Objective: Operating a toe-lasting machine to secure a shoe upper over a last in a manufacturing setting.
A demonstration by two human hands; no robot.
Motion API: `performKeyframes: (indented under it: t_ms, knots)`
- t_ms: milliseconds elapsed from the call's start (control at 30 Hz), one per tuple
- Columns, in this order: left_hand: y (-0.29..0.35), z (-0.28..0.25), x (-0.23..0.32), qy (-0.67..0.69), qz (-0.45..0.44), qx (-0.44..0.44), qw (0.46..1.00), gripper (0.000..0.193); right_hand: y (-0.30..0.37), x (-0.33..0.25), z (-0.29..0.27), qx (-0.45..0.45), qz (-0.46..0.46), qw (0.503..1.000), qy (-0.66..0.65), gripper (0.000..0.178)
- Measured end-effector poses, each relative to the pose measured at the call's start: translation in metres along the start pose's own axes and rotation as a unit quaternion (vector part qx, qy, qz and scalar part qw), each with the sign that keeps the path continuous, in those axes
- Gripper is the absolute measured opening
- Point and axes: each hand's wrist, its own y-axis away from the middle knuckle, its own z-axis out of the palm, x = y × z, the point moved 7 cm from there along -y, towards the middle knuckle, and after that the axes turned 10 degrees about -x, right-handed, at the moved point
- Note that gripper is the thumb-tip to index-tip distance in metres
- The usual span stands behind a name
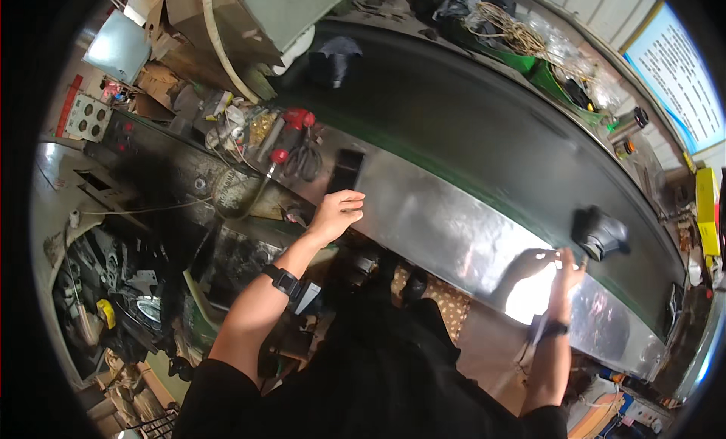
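My left hand (pixel 338 214) hovers at the near edge of a shiny metal worktop (pixel 423 211), fingers a little apart and nothing visible in them. Just beyond its fingertips lies a dark rectangular object (pixel 348 169), which looks like a phone. Far to the right, my right hand (pixel 566 279) reaches over the bright end of the metal strip. Its fingers are smeared by motion, so whether they grip anything is unclear. Close beyond them, a black moulded part (pixel 599 232) sits on the dark conveyor belt (pixel 469 114). Another dark part (pixel 336 59) rests at the belt's far left.
A red-and-black power tool (pixel 291 133) with a coiled cord lies left of the phone-like object. Green bins (pixel 514 58) holding cord and plastic bags line the belt's far side. A control panel (pixel 88 119) stands at left, above a tray of metal parts (pixel 113 288).
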Motion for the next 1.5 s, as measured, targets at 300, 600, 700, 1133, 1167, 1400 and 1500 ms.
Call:
performKeyframes:
  t_ms: [300, 600, 700, 1133, 1167, 1400, 1500]
  knots:
    - [-0.216, -0.164, 0.104, -0.272, 0.061, 0.191, 0.941, 0.088, 0.240, -0.025, 0.291, -0.547, -0.325, 0.540, 0.551, 0.085]
    - [-0.341, -0.167, 0.163, -0.559, 0.024, -0.179, 0.809, 0.037, 0.141, -0.104, 0.340, -0.473, 0.099, 0.847, 0.222, 0.063]
    - [-0.347, -0.129, 0.201, -0.217, 0.097, -0.320, 0.917, 0.032, 0.126, -0.087, 0.403, -0.388, 0.289, 0.870, -0.093, 0.091]
    - [-0.366, -0.457, 0.017, -0.298, 0.000, 0.243, 0.923, 0.079, 0.121, -0.102, 0.358, -0.220, 0.365, 0.817, -0.389, 0.092]
    - [-0.364, -0.473, 0.009, -0.301, -0.021, 0.276, 0.912, 0.084, 0.124, -0.109, 0.346, -0.224, 0.352, 0.813, -0.406, 0.093]
    - [-0.351, -0.379, 0.017, -0.252, -0.151, 0.328, 0.898, 0.095, 0.171, -0.083, 0.247, -0.164, 0.302, 0.859, -0.380, 0.084]
    - [-0.310, -0.328, 0.039, -0.389, -0.117, 0.278, 0.870, 0.102, 0.195, -0.059, 0.205, -0.101, 0.299, 0.891, -0.328, 0.068]
